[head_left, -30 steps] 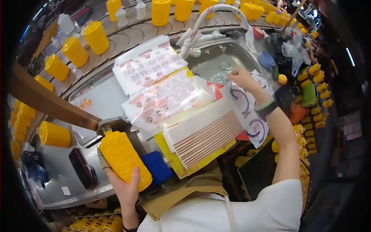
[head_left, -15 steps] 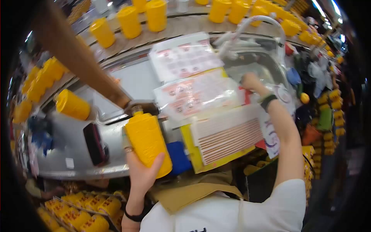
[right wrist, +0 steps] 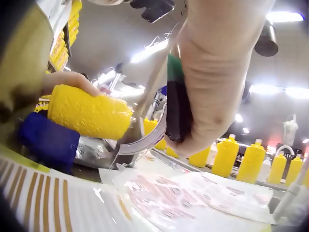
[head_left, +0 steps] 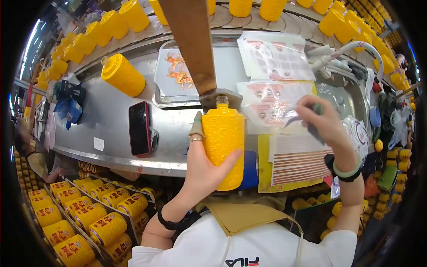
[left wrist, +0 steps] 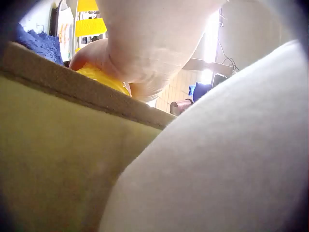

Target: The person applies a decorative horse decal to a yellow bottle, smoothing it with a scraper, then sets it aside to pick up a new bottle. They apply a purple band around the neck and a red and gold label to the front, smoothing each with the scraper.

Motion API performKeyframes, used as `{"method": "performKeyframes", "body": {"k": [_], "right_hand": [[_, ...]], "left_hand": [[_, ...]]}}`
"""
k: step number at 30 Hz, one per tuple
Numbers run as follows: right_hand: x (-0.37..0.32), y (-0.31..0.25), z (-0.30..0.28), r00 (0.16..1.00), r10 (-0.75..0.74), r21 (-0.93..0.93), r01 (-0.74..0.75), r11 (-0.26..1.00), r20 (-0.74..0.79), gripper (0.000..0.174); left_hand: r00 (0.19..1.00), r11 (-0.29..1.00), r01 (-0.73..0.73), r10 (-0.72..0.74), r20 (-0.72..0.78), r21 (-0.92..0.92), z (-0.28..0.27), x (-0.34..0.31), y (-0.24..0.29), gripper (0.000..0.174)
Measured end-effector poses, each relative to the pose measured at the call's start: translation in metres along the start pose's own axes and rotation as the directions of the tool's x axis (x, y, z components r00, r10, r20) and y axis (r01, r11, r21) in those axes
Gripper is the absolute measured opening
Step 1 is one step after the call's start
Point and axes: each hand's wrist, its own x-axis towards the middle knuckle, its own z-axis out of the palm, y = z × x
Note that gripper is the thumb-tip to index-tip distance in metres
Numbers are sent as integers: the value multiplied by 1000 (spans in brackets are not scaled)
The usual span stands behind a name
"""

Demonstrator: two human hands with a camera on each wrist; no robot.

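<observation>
Your left hand grips bottle upright; right hand, apart, pinches sticker. Likely labelling step. Next needs sticker aligned square on bottle.

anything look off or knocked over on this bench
One yellow bottle lies on its side on the steel counter, while those on the belt behind stand upright. The phone sits near the counter's front edge. The held bottle in the left hand is upright; the right hand pinches a clear film. Nothing looks spilled.
</observation>
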Motion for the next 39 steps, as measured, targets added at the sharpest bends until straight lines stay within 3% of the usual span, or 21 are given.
{"method": "performKeyframes", "body": {"k": [2,4,6,7,9,10,12,15,16,17,20,22,24,25,29,32,39], "right_hand": [[3,-6,22,998,-40,-18,41,999,47,17],[11,-7,41,948,-316,-112,319,941,41,18],[16,-26,52,940,-333,-161,341,926,78,16],[19,-31,59,910,-412,-174,414,893,50,14],[26,-45,72,791,-609,-299,596,745,61,22],[28,-50,77,790,-609,-298,598,744,65,22],[31,-55,86,634,-738,-352,762,543,233,31],[42,-44,86,654,-690,-335,754,565,310,37],[46,-41,83,654,-667,-340,756,560,357,38],[49,-41,78,640,-667,-351,768,536,381,53],[59,-35,75,640,-660,-312,768,559,394,52],[66,-29,77,625,-675,-266,779,568,391,52],[70,-25,77,613,-689,-220,787,576,387,53],[72,-24,77,621,-679,-232,781,580,393,53],[78,-20,77,613,-690,-246,789,563,385,53],[80,-18,76,614,-686,-259,788,558,391,52],[84,-16,77,553,-742,-231,833,503,379,47]], "left_hand": [[1000,996,-14,16,-26,85,0,0,-5,81],[998,960,-40,53,-42,278,-1,1,-6,85],[998,967,-43,55,-40,250,-3,3,-2,92],[997,964,-57,68,-36,260,-4,4,-2,95],[996,961,-68,81,-35,270,-6,4,-3,98],[998,968,-51,57,-18,245,-7,4,-3,101],[1000,974,-27,29,-2,225,-9,3,-5,104],[991,982,-77,95,-97,172,-12,5,-6,106],[975,945,-153,192,-113,289,-15,6,-6,104],[951,889,-219,288,-117,402,-16,7,-7,103],[937,858,-255,333,-104,446,-18,13,2,98],[926,878,-257,343,-156,405,-13,17,3,88],[944,851,-236,315,-97,469,-12,20,6,80],[950,889,-217,288,-124,403,-10,20,3,74],[932,851,-219,327,-157,477,-9,20,5,73],[944,835,-243,320,-76,494,-10,21,5,82],[926,822,-293,371,-68,488,-8,24,3,72]]}}
